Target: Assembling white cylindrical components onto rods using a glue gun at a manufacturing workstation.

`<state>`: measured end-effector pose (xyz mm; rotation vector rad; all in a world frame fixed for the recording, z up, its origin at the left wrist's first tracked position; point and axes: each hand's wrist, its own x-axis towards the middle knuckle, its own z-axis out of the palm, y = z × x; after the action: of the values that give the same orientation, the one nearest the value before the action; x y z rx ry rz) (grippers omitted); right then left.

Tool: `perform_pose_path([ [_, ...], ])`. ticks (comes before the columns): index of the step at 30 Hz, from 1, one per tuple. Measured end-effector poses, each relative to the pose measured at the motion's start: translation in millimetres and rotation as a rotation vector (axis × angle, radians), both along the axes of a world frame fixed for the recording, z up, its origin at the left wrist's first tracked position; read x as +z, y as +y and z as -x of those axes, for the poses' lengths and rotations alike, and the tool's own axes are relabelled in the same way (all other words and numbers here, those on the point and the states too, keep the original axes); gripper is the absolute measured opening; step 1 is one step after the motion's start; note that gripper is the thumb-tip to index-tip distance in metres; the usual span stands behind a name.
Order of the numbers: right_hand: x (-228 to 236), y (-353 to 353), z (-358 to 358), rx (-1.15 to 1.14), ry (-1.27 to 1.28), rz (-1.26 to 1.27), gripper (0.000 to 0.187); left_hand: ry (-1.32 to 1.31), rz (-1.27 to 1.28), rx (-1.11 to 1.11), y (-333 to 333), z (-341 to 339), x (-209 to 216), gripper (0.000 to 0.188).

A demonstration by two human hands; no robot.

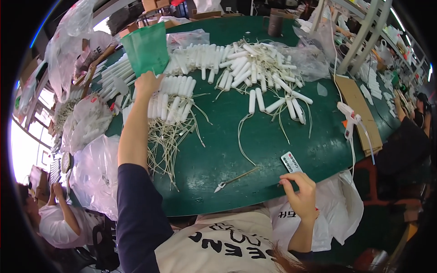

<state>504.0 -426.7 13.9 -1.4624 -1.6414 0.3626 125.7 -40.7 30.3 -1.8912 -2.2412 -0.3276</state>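
Observation:
My left hand (pixel 149 83) reaches far across the green table, its fingers closed at the near edge of a green bag (pixel 146 48); the fingertips are partly hidden. Beneath and beside it lie rows of white tubes (pixel 175 86) with thin pale wires (pixel 166 148) trailing toward me. Over the near table edge, my right hand (pixel 300 193) holds thumb and fingers together; anything between them is too small to make out. Just beyond it lies a small white remote control (pixel 291 162). One wire ends in a small white pointed piece (pixel 220 186) near the table's front edge.
A heap of wired white tubes (pixel 264 63) covers the table's far middle. At right, a white glue gun (pixel 348 119) rests by a cardboard sheet (pixel 357 109). Plastic bags (pixel 98 173) crowd the left side. One person (pixel 68 218) sits at left; another's dark sleeve (pixel 407 145) shows at right.

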Motion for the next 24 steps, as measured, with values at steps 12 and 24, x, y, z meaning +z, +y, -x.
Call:
perform_pose_path([
  [12,-60,155,-102,-0.515,-0.372,-0.055,0.029,-0.336,-0.233,-0.420,-133,-124,49,0.041],
  [24,-49,140,-121,-0.434,-0.044,0.129,0.025,-0.323,0.021,-0.746,-184,-144,27,0.036],
])
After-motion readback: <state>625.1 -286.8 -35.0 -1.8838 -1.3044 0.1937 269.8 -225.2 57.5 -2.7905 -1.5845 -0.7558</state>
